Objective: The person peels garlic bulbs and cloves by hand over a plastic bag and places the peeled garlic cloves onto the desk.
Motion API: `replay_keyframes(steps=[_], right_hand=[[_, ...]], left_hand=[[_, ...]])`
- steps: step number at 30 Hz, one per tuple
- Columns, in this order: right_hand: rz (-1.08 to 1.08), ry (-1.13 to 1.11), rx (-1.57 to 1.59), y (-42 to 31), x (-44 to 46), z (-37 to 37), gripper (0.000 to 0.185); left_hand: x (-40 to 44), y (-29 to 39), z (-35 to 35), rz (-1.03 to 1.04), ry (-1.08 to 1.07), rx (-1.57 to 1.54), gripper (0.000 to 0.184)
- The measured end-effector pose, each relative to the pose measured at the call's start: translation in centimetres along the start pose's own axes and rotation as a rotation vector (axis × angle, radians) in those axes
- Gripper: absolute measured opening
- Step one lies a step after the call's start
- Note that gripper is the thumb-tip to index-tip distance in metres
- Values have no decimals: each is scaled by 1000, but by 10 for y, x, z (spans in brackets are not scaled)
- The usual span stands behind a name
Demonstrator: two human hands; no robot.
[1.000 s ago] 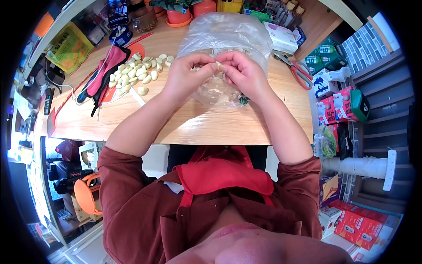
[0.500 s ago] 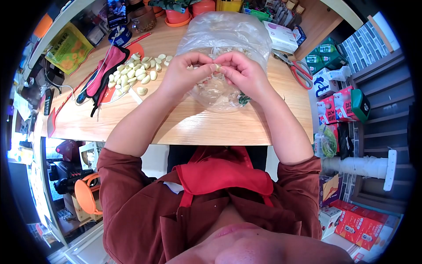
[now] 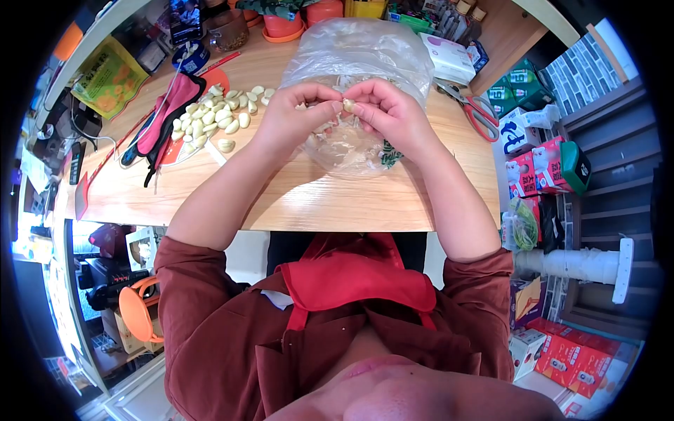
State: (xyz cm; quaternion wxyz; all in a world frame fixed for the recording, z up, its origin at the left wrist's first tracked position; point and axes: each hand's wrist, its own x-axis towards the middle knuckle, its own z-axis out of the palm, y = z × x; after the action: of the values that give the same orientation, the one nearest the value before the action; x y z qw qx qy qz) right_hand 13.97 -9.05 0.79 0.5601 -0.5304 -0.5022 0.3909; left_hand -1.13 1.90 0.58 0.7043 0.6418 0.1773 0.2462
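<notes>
Over a clear plastic bag (image 3: 361, 52) my two hands meet, fingertips close together. A small pale garlic clove (image 3: 348, 105) is pinched between them. My left hand (image 3: 298, 116) grips it with thumb and forefinger from the left, while my right hand (image 3: 393, 116) holds its other side. Papery skins lie in the open mouth of the bag beneath, partly hidden by my hands. Left of my left hand, a heap of peeled garlic cloves (image 3: 207, 119) rests on the table, partly on an orange-red sheet.
Red-handled scissors (image 3: 481, 116) lie on the right of the wooden table (image 3: 337, 203). A pink and black cloth item (image 3: 172, 116) lies left of the cloves. Potted plants (image 3: 283, 27) and a white box (image 3: 449, 59) stand along the back.
The fingers have shifted slightly around the clove, and more of it shows between my fingertips. The heap of cloves and the bag stay in place.
</notes>
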Motion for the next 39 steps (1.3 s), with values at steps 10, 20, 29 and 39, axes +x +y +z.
replay_keyframes(steps=[10,20,29,39], right_hand=[[3,-14,15,0,0,-1,18],[-21,-7,-103,2,0,0,16],[-33,-25,-155,2,0,-1,15],[31,-49,-65,7,2,-2,15]], left_hand=[[-1,1,0,10,-14,22,14],[0,2,-1,-11,-41,47,15],[0,3,-1,-24,-47,84,15],[-2,3,3,-1,1,240,14]])
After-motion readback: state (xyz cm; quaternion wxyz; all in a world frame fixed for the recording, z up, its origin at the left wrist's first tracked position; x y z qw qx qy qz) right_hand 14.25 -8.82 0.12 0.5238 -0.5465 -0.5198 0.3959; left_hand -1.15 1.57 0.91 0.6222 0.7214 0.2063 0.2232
